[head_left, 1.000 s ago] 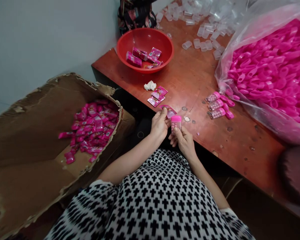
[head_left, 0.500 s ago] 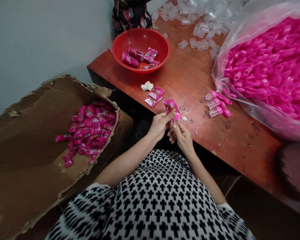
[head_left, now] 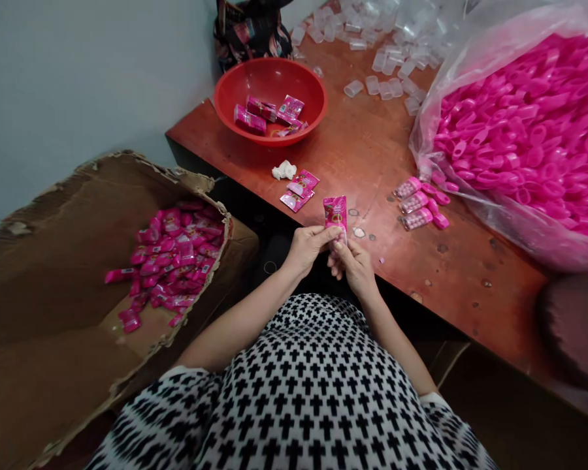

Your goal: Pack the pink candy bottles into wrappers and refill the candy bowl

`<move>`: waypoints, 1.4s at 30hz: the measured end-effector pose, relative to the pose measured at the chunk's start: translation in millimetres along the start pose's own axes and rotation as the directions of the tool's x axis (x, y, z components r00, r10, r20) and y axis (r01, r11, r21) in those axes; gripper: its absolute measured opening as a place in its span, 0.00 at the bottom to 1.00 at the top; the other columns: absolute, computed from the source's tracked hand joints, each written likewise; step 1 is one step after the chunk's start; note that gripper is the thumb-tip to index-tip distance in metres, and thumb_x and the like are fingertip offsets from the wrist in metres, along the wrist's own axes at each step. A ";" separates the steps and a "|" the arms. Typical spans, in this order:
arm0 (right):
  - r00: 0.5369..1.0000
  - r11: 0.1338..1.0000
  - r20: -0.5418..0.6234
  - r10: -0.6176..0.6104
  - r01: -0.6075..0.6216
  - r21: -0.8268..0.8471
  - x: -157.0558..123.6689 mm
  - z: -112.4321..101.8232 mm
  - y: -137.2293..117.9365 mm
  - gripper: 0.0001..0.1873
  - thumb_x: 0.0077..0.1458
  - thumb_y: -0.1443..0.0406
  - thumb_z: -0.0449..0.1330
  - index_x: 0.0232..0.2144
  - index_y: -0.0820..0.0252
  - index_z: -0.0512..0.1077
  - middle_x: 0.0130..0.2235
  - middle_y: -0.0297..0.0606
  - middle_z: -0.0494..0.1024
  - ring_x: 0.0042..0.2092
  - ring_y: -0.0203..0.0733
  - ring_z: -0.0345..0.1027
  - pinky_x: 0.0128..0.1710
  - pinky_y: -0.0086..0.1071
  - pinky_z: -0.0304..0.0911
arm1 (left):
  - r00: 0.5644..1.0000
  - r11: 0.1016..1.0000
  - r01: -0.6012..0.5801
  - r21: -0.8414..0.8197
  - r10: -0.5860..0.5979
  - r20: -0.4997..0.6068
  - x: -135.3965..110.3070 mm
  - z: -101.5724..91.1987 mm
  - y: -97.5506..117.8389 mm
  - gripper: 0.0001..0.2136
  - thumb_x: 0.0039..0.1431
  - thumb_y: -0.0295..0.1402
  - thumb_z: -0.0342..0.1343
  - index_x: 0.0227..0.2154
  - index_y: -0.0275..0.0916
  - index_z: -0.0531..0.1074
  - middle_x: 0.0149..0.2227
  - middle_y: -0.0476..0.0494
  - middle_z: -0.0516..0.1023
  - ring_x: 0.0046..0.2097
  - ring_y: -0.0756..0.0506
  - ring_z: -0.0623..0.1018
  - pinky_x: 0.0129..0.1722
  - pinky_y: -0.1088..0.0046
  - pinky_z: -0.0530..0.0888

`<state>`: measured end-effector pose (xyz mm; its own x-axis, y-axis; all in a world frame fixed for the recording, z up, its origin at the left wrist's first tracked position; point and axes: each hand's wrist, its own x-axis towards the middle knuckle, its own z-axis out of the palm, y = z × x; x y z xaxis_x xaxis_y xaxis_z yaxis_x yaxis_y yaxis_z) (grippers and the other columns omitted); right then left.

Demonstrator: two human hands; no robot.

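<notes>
Both hands meet at the near edge of the red-brown table [head_left: 387, 150]. My left hand [head_left: 308, 245] pinches the lower end of a pink printed wrapper [head_left: 335, 213] that stands upright over a small candy tube, which the wrapper hides. My right hand [head_left: 355, 264] grips the same piece from below. Two flat pink wrappers [head_left: 300, 189] lie on the table just beyond my left hand. To the right, three filled tubes with pink caps [head_left: 417, 204] lie side by side.
A red bowl [head_left: 269, 78] holding wrapped packets sits at the table's far left. A torn cardboard box [head_left: 78, 274] with several wrapped packets stands on the floor at left. A clear bag of pink caps [head_left: 519, 124] fills the right. Empty clear tubes [head_left: 387, 59] lie at the back.
The pink-capped tube, bare a second ago in my right hand, is now covered by the wrapper that my left hand brought over it and pulled down.
</notes>
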<state>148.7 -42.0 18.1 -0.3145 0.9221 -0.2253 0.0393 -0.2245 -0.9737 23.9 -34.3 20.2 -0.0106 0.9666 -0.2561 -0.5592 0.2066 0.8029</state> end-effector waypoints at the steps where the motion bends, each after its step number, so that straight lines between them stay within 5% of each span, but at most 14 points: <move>1: 1.000 1.000 -0.003 -0.009 0.009 -0.019 -0.9 1.1 -0.4 0.19 0.53 0.48 0.57 0.29 0.58 0.65 0.21 0.27 0.71 0.17 0.28 0.62 0.13 0.20 0.56 | 0.999 1.000 -0.020 -0.017 0.019 -0.039 -0.9 1.1 -1.4 0.15 0.41 0.41 0.67 0.21 0.31 0.74 0.20 0.47 0.73 0.21 0.53 0.71 0.22 0.77 0.68; 7: 0.976 0.974 -0.151 -0.158 0.129 -0.184 -6.7 8.1 -3.5 0.17 0.55 0.50 0.56 0.31 0.58 0.66 0.22 0.27 0.70 0.17 0.26 0.60 0.15 0.21 0.56 | 0.991 0.991 -0.046 -0.129 0.029 -0.129 -9.6 14.0 -5.7 0.18 0.38 0.43 0.68 0.19 0.33 0.70 0.17 0.51 0.70 0.17 0.55 0.68 0.16 0.79 0.65; 14: 0.999 0.992 -0.033 0.011 -0.006 0.129 0.1 10.0 -0.9 0.19 0.53 0.49 0.57 0.26 0.58 0.63 0.19 0.26 0.69 0.15 0.27 0.57 0.11 0.21 0.51 | 0.997 0.991 -0.032 -0.133 0.023 -0.069 -25.4 18.6 -5.8 0.20 0.44 0.49 0.63 0.18 0.36 0.67 0.11 0.55 0.62 0.11 0.52 0.64 0.09 0.77 0.63; 19: 0.996 0.995 0.081 0.034 -0.042 0.094 -2.3 10.3 -7.2 0.20 0.50 0.48 0.60 0.32 0.59 0.67 0.24 0.28 0.72 0.20 0.29 0.65 0.18 0.22 0.63 | 0.998 0.987 -0.011 -0.158 0.002 -0.056 -18.0 6.8 3.1 0.19 0.43 0.47 0.65 0.21 0.34 0.69 0.14 0.53 0.66 0.12 0.55 0.63 0.09 0.79 0.61; 28: 0.996 0.988 0.071 0.050 -0.059 0.142 -2.4 13.7 -6.6 0.19 0.50 0.50 0.61 0.27 0.61 0.66 0.20 0.28 0.71 0.16 0.27 0.60 0.11 0.20 0.53 | 0.996 0.992 0.048 -0.119 -0.038 0.083 -24.6 -2.0 2.0 0.17 0.45 0.44 0.64 0.21 0.33 0.69 0.12 0.52 0.65 0.13 0.49 0.69 0.12 0.74 0.67; 32: 0.994 0.993 0.085 0.069 -0.076 0.089 -0.9 14.0 -8.7 0.19 0.50 0.50 0.60 0.28 0.60 0.66 0.20 0.28 0.71 0.15 0.26 0.59 0.10 0.19 0.51 | 1.000 0.982 0.026 -0.188 -0.022 0.019 -24.1 -5.8 3.7 0.18 0.43 0.43 0.66 0.21 0.32 0.69 0.17 0.49 0.71 0.16 0.52 0.70 0.16 0.77 0.69; 38: 0.998 0.975 0.012 -0.057 0.058 -0.215 -5.4 16.9 -16.5 0.18 0.54 0.51 0.57 0.27 0.60 0.67 0.20 0.27 0.69 0.16 0.26 0.60 0.13 0.19 0.55 | 1.000 0.971 -0.002 -0.239 -0.003 -0.022 -17.7 -8.3 6.2 0.18 0.38 0.42 0.68 0.23 0.31 0.72 0.21 0.47 0.74 0.20 0.53 0.72 0.18 0.78 0.68; 42: 0.999 0.997 0.026 -0.034 0.035 -0.071 -2.8 18.3 -13.9 0.18 0.53 0.51 0.58 0.27 0.60 0.67 0.20 0.28 0.70 0.16 0.26 0.59 0.11 0.20 0.53 | 0.998 0.983 -0.022 -0.182 0.011 -0.057 -25.0 -5.7 1.3 0.17 0.40 0.41 0.68 0.21 0.32 0.71 0.17 0.49 0.71 0.17 0.53 0.70 0.17 0.77 0.67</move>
<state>131.7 -47.2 32.9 -0.3403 0.9206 -0.1916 0.0957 -0.1688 -0.9810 18.7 -59.0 24.6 -0.0644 0.9586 -0.2774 -0.7005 0.1546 0.6967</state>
